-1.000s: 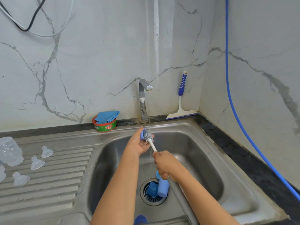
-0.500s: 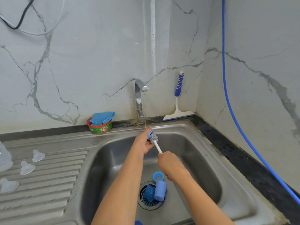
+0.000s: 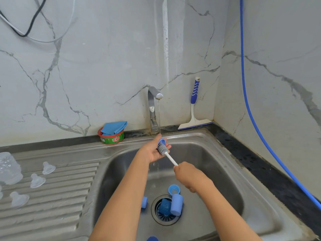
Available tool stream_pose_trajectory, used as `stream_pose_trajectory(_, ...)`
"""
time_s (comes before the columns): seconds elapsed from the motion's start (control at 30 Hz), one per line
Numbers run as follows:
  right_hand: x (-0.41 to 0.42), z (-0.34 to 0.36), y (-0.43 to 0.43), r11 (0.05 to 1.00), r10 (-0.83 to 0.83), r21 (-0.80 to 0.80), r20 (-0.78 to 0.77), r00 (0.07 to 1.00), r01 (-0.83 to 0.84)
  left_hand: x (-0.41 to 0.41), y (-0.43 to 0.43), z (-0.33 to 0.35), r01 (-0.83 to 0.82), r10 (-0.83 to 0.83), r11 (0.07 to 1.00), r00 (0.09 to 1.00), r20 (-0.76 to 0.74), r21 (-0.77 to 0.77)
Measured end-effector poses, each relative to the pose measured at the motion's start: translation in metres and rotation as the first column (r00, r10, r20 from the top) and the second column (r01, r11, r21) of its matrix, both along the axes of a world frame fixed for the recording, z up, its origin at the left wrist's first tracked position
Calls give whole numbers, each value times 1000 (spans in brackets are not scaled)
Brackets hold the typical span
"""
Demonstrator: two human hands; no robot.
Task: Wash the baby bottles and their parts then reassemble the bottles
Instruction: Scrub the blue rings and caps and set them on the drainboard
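My left hand (image 3: 152,151) holds a small blue bottle ring (image 3: 161,141) under the thin stream from the tap (image 3: 153,108). My right hand (image 3: 188,175) grips the white handle of a small bottle brush (image 3: 164,151), whose grey bristles press against the ring. In the sink (image 3: 217,153), by the drain, lie a light blue cap (image 3: 176,204), a blue ring (image 3: 174,189), a darker blue cap (image 3: 164,206) and another blue piece (image 3: 144,202). On the draining board stand three clear teats (image 3: 37,180) and a clear bottle (image 3: 9,168).
A green and red soap tub with a blue cloth (image 3: 112,133) sits on the ledge left of the tap. A blue and white squeegee (image 3: 194,108) leans in the corner. A blue hose (image 3: 250,108) runs down the right wall.
Both hands stayed under the tap, and the brush head shifted slightly against the ring in my left hand. My head moved, bringing the sink and more of the caps at the drain into view.
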State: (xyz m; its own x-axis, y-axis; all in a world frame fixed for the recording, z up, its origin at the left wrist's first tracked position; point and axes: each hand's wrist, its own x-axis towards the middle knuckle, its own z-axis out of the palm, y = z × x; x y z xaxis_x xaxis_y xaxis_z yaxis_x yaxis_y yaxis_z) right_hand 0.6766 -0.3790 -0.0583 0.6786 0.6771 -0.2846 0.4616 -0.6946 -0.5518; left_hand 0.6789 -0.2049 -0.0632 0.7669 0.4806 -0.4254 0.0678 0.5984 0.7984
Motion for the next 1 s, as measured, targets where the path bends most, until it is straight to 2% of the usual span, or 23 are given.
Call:
stream_pose_trajectory(0.07, -1, -7, 3, 998, -69, 0, 147, 987, 70, 5, -6, -5, -52, 53, 999, 998, 38, -13)
stream_pose_trajectory(0.17, 4, -17, 5, 995, -98, 13, 237, 966, 98, 10, -12, -12, -145, 144, 989, 985, 90, 0)
stream_pose_trajectory(0.23, 2, -15, 4, 987, -158, 64, 185, 970, 148, 11, -14, -14, -210, 207, 978, 967, 148, 10)
stream_pose_trajectory(0.3, 3, -17, 5, 984, -142, 130, 179, 973, 120, 10, -12, -13, -271, 259, 962, 948, 184, 43)
stream_pose_trajectory(0.4, 5, -10, 5, 961, -184, 230, 118, 976, 154, 7, -7, -12, -341, 321, 933, 933, 166, 114)
stream_pose_trajectory(0.43, 6, -9, 6, 950, -208, 259, 114, 971, 173, 6, -7, -11, -341, 324, 936, 932, 164, 88)
stream_pose_trajectory(0.53, 2, -8, 8, 962, -185, 206, 21, 983, 177, 1, -7, -12, -284, 296, 954, 943, 155, -94)
stream_pose_trajectory(0.57, 4, -10, 10, 977, -133, 176, 45, 990, 124, 0, -8, -12, -278, 295, 953, 942, 158, -121)
stream_pose_trajectory(0.63, 1, -7, 8, 983, -138, 123, 31, 990, 134, 1, -6, -19, -293, 309, 949, 936, 169, -113)
stream_pose_trajectory(0.73, 3, -6, 5, 947, -239, 211, -45, 970, 243, -4, -9, -24, -296, 299, 954, 933, 202, -45)
stream_pose_trajectory(0.83, 5, -9, 8, 926, -253, 254, -137, 958, 280, -8, -9, -26, -259, 270, 963, 929, 253, -76)
stream_pose_trajectory(0.9, 3, -6, 9, 947, -236, 193, -133, 963, 258, -11, -9, -25, -216, 243, 968, 932, 269, -124)
stream_pose_trajectory(1.0, 1, -8, 8, 967, -192, 165, -41, 981, 196, -9, -9, -26, -159, 170, 985, 960, 220, -69)
